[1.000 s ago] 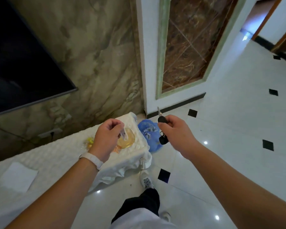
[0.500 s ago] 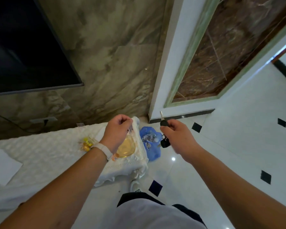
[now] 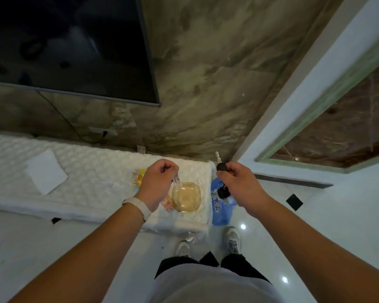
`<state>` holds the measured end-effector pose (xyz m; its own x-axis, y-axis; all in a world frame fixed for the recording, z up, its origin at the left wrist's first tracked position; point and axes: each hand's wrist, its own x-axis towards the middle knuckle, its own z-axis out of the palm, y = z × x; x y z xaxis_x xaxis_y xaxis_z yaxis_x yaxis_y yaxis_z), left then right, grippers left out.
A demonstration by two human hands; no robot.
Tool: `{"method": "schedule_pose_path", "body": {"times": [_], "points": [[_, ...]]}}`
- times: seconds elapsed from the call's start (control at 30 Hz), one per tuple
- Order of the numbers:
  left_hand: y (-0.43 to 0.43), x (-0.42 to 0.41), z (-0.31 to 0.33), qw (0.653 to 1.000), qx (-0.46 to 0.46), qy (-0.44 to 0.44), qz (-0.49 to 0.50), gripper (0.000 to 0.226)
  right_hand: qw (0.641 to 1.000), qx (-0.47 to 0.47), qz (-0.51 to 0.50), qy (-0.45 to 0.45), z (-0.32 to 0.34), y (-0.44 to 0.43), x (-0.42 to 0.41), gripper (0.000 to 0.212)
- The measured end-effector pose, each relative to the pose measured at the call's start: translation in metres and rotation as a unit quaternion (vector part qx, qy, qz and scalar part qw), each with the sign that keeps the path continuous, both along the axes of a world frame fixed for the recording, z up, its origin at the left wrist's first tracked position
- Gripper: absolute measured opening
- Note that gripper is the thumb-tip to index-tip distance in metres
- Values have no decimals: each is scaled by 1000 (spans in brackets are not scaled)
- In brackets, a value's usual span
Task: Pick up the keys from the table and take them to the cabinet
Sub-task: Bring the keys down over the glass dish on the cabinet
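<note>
My right hand grips a black-headed key whose silver blade points up; a dark fob hangs below the fist. The hand hovers just past the right end of the low cabinet, which is covered in white quilted cloth. My left hand is closed on small silvery keys that dangle from its fingers above an amber glass dish on the cabinet top.
A white paper sheet lies on the cabinet's left part. Yellow and orange small items sit by the dish. A blue bag stands on the floor beside the cabinet's right end. A dark TV hangs on the marble wall.
The view has swung to face the cabinet squarely. Both hands have stayed closed on their keys; the left hand now hangs over the dish's left edge.
</note>
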<state>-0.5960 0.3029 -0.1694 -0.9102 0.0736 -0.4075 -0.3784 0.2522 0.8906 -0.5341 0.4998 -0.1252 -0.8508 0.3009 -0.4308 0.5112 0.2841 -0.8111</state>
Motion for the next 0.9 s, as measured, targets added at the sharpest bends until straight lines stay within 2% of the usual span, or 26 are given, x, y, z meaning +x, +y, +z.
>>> {"method": "schedule_pose_path", "body": {"times": [0.23, 0.5, 0.63, 0.9], "points": [[2, 11, -21, 993, -28, -29, 107, 10, 993, -15, 118, -20, -22, 15, -42, 18], [47, 24, -84, 978, -37, -101, 179, 16, 971, -11, 215, -100, -96, 46, -63, 18], [62, 18, -136, 978, -58, -98, 175, 10, 965, 4, 241, -103, -147, 40, -74, 20], [51, 18, -290, 976, -126, -121, 128, 10, 956, 34, 239, -164, -307, 26, -69, 28]]}}
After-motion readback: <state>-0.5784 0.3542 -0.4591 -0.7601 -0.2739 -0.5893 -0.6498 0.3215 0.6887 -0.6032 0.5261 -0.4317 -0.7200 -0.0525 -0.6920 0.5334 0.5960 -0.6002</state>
